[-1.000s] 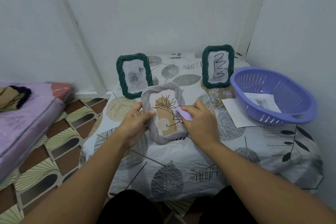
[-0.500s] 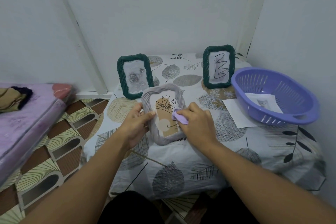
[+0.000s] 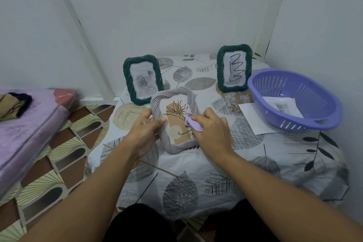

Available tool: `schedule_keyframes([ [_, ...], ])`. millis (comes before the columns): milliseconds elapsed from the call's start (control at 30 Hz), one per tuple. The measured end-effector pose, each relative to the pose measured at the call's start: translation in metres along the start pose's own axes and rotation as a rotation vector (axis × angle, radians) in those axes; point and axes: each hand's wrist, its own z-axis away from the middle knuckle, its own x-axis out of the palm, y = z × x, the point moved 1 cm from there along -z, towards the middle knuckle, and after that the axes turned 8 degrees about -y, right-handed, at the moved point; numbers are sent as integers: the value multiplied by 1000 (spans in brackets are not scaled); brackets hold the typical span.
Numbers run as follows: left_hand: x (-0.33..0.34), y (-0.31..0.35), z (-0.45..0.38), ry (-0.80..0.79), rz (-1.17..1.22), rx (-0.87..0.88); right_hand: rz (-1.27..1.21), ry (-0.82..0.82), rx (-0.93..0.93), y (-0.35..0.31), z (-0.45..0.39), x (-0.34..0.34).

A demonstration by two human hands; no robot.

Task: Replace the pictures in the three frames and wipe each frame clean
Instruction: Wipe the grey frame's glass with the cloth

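Evidently the left hand [image 3: 144,133] grips the grey frame [image 3: 172,122] by its left edge to steady it near the tabletop [image 3: 255,159] middle, while right hand [image 3: 211,132] fingers bunch a lilac cloth [image 3: 193,124] on its glass.

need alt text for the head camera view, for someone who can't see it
A person's right hand rubs a lilac cloth over the picture in a grey rope frame, which the left hand grips by its edge on a leaf-print tablecloth. Two green frames stand behind, and a purple basket holding a printed picture sits to the right.
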Motion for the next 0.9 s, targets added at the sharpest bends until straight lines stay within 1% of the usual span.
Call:
schedule_keyframes([
  [100,0,-1,1,9,-4,1,30,-57,-56,-1,6,4],
  [167,-1,-1,0,7,-5,-1,27,-43,-59,3,3,1],
  [267,0,0,0,-5,-5,2,-18,9,-9,4,-1,-2],
  [433,0,-1,0,-1,-2,15,32,-56,-102,2,8,4],
  [567,0,-2,-1,-6,4,15,-3,4,-41,7,1,-1],
  [733,-1,-3,-1,10,2,20,35,-31,-123,2,8,5],
  [833,-1,-2,-1,9,-2,12,12,2,-60,7,2,2],
  [900,-1,-3,0,8,-1,8,10,-8,-60,6,2,3],
])
